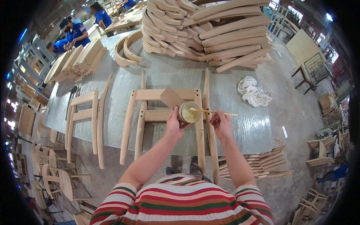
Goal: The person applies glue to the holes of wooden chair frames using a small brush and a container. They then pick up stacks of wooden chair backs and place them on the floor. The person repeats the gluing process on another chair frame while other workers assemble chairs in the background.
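My left hand grips a small round tub of pale yellow glue by its side, together with a flat brown cardboard piece that sticks up to the left. My right hand pinches a thin wooden stick whose tip dips into the glue. Both hands hover over a wooden chair frame lying flat on the grey worktable, near its front edge. A long loose wooden rail lies along the frame's right side.
A second chair frame lies at the left. A tall pile of curved wooden parts fills the table's back, with curved rails and stacked slats beside it. A white rag lies right. People in blue work behind.
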Demonstrator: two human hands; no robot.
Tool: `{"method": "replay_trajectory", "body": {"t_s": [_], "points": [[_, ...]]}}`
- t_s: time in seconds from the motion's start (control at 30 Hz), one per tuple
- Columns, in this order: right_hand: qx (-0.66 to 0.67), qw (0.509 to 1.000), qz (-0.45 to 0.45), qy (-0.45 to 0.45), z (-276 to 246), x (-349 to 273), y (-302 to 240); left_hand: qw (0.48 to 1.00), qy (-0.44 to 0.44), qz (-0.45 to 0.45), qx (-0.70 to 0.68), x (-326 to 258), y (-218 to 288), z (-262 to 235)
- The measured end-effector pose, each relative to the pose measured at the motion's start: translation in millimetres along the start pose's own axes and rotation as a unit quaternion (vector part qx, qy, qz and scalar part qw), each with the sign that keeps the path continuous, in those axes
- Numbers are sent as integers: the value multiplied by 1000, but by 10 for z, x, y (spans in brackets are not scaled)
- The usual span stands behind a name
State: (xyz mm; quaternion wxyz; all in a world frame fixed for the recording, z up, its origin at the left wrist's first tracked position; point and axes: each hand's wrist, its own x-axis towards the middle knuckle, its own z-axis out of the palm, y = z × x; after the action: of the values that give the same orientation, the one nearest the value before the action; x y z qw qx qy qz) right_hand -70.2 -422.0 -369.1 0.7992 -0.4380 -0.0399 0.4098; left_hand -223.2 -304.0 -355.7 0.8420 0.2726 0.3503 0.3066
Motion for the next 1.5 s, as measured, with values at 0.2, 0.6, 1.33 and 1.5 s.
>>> {"method": "replay_trajectory", "body": {"t_s": [0.2,0.6,1.33,1.5], "points": [[-186,959,-205,-62,-114,149,-405,997,36,-52,-32,99,-148,-209],[-639,693,-330,-43,-190,427,-425,992,43,-111,-43,-307,-371,-796],[-696,629,-345,-47,-114,620,-397,991,47,-114,-41,-449,-400,-966],[-706,627,-326,-49,-165,724,-328,992,34,-115,-41,-487,-380,-948]]}}
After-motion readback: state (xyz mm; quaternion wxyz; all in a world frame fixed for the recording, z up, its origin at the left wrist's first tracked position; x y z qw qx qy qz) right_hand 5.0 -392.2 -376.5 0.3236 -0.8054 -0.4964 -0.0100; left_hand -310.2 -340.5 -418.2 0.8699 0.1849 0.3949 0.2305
